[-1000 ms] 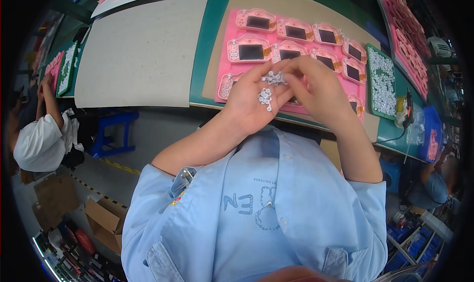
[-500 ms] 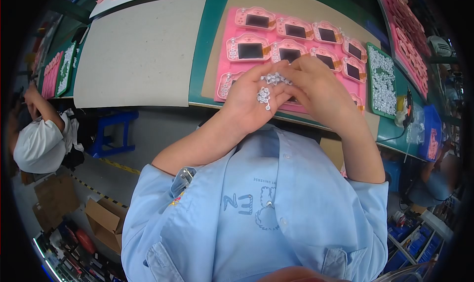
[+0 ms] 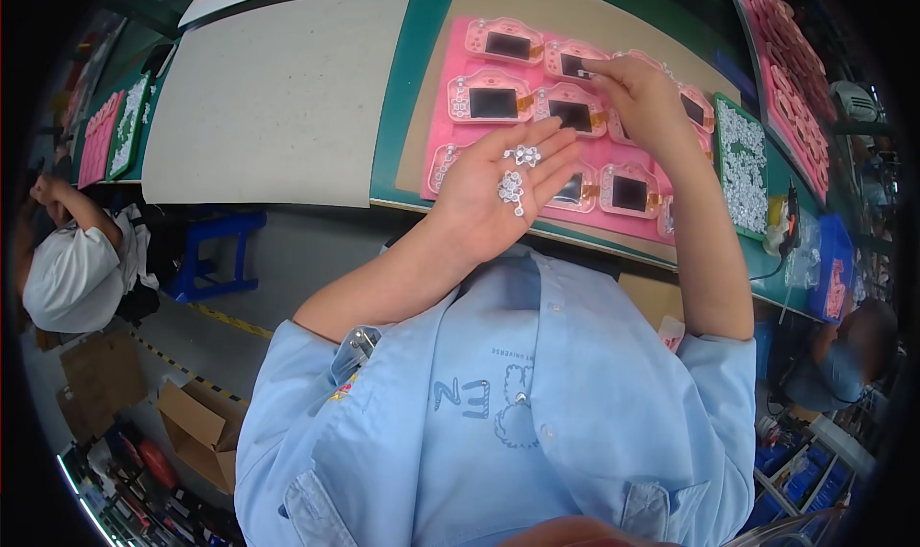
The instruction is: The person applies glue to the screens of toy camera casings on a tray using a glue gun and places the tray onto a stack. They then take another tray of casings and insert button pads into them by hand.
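My left hand (image 3: 474,193) is held palm up with its fingers stretched out, and two small clusters of clear plastic buttons (image 3: 511,191) lie on its palm and fingers. Thumb and fingers of my right hand (image 3: 644,97) are pinched over a pink game console shell (image 3: 558,56) in the back row. A small pale piece, apparently one of the buttons, shows at those fingertips. Rows of similar shells with dark screens, such as one console (image 3: 492,102), lie on a pink mat (image 3: 438,116). My right hand and forearm hide some shells on the right.
A green tray (image 3: 766,188) of clear buttons stands right of the mat. Beyond it are a rack of pink parts (image 3: 791,97) and a blue bin (image 3: 836,269). A grey sheet (image 3: 278,97) covers the table at left. Another person (image 3: 81,269) sits far left near a blue stool (image 3: 216,255).
My right hand has moved from my left palm up and away to a back-row console shell. My left hand stays nearly in place, its buttons now in fuller view.
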Demonstrator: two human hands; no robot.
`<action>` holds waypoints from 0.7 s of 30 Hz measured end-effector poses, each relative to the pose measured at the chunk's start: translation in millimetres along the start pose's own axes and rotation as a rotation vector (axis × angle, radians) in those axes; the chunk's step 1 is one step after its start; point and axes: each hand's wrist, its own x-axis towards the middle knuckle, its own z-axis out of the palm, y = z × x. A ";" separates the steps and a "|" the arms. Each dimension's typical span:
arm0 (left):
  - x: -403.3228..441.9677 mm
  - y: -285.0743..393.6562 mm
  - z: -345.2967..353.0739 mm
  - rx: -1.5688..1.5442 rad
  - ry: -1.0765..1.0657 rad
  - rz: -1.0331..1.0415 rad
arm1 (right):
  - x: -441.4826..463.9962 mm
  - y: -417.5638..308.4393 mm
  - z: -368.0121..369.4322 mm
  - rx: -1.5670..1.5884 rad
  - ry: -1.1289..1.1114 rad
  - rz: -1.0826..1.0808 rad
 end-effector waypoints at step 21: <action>0.4 7.4 -6.2 -0.003 -0.026 0.013 | 47.6 -11.9 21.3 -0.029 -0.329 0.323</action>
